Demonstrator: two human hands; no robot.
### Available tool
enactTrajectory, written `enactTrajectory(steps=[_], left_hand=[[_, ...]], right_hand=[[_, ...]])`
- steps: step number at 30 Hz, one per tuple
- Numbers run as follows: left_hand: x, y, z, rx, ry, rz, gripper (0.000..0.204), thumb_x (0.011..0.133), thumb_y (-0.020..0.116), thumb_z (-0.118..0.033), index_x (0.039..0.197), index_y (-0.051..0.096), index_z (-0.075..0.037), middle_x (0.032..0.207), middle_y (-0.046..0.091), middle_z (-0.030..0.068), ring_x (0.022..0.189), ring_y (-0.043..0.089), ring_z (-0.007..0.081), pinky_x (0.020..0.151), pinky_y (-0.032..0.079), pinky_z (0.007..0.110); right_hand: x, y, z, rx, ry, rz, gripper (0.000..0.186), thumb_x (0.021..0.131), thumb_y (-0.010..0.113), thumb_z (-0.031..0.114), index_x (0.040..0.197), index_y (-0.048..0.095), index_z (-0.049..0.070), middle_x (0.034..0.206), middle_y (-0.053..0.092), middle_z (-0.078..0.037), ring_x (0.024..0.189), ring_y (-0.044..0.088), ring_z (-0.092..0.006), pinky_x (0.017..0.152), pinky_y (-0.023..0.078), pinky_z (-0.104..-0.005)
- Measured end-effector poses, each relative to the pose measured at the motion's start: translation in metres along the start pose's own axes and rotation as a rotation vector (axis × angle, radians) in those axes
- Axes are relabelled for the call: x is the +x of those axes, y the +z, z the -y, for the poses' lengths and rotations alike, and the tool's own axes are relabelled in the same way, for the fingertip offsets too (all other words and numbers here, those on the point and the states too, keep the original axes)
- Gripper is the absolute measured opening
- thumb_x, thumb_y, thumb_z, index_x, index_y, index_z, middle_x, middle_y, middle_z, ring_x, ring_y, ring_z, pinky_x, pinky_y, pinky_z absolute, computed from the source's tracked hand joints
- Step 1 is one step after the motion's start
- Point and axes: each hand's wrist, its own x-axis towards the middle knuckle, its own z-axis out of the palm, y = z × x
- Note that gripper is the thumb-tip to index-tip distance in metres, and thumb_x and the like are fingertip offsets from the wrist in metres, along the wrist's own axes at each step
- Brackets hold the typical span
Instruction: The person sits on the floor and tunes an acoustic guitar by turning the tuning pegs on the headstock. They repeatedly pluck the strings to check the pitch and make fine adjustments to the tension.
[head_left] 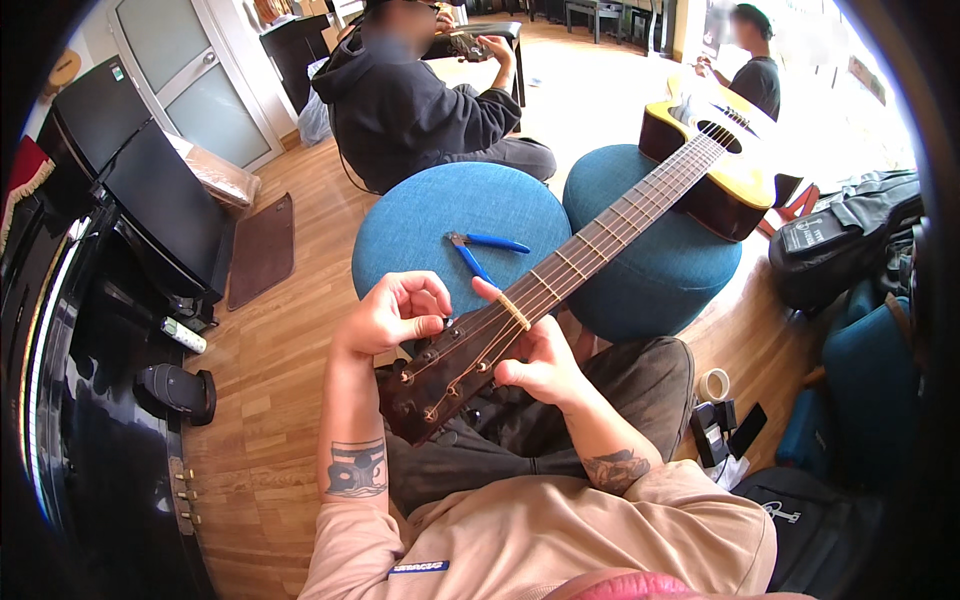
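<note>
An acoustic guitar (700, 165) lies across my lap, its body resting on a teal round stool (650, 270) and its dark headstock (440, 385) near my knees. My left hand (395, 312) curls at the upper edge of the headstock, fingers pinched at a tuning peg. My right hand (540, 360) grips the neck from below at the nut, thumb over the strings. Blue-handled pliers (480, 250) lie on a second teal stool (450, 225) just beyond my hands.
A person in a dark hoodie (410, 100) sits behind the stools; another person (750, 70) sits far right. A black piano (110, 300) fills the left. Dark bags (840, 240) lie right; a tape roll (713, 385) and small devices sit on the wooden floor.
</note>
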Motion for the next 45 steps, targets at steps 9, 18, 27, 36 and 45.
enactTrajectory(steps=[9, 18, 27, 36, 45], left_hand=[[0.008, 0.004, -0.001, 0.384, 0.049, -0.084, 0.012, 0.090, 0.073, -0.013, 0.090, 0.065, -0.004, 0.076, 0.065, -0.0024, 0.068, 0.058, 0.0033, 0.059, 0.046, 0.021], [0.006, 0.022, -0.006, 0.053, -0.067, -0.103, 0.012, 0.094, 0.067, -0.013, 0.100, 0.059, -0.004, 0.078, 0.067, -0.0001, 0.071, 0.060, 0.0037, 0.061, 0.045, 0.019], [-0.003, 0.012, -0.004, -0.143, -0.010, -0.058, 0.042, 0.081, 0.080, -0.008, 0.114, 0.056, -0.003, 0.081, 0.070, 0.0036, 0.075, 0.065, 0.0068, 0.071, 0.049, 0.020], [0.006, 0.017, -0.008, 0.240, -0.015, -0.146, 0.019, 0.090, 0.074, -0.020, 0.092, 0.067, -0.003, 0.074, 0.067, 0.0007, 0.067, 0.061, 0.0053, 0.060, 0.047, 0.021], [-0.009, 0.009, 0.005, -0.109, 0.096, -0.092, 0.018, 0.087, 0.073, -0.006, 0.101, 0.061, -0.003, 0.082, 0.069, 0.0019, 0.077, 0.064, 0.0067, 0.074, 0.048, 0.021]], right_hand=[[0.003, -0.003, -0.006, -0.023, 0.010, -0.031, 0.104, 0.078, 0.087, 0.025, 0.156, 0.022, 0.002, 0.136, 0.053, -0.009, 0.118, 0.055, -0.0174, 0.094, 0.050, -0.0312], [0.004, -0.004, -0.006, -0.103, -0.074, -0.034, 0.099, 0.079, 0.084, 0.035, 0.154, 0.028, 0.000, 0.143, 0.049, -0.014, 0.118, 0.057, -0.0173, 0.085, 0.052, -0.0266], [0.004, -0.002, -0.002, -0.263, -0.016, -0.075, 0.115, 0.077, 0.073, 0.067, 0.151, 0.026, -0.008, 0.131, 0.060, -0.018, 0.117, 0.062, -0.0222, 0.100, 0.049, -0.0362], [0.002, 0.002, -0.010, -0.173, -0.076, -0.049, 0.097, 0.091, 0.067, 0.051, 0.157, 0.015, 0.003, 0.119, 0.062, -0.004, 0.084, 0.058, -0.0039, 0.061, 0.046, -0.0168], [0.009, -0.005, -0.017, -0.223, -0.136, -0.011, 0.102, 0.088, 0.063, 0.062, 0.157, 0.017, 0.001, 0.135, 0.056, -0.013, 0.100, 0.063, -0.0098, 0.067, 0.050, -0.0179]])
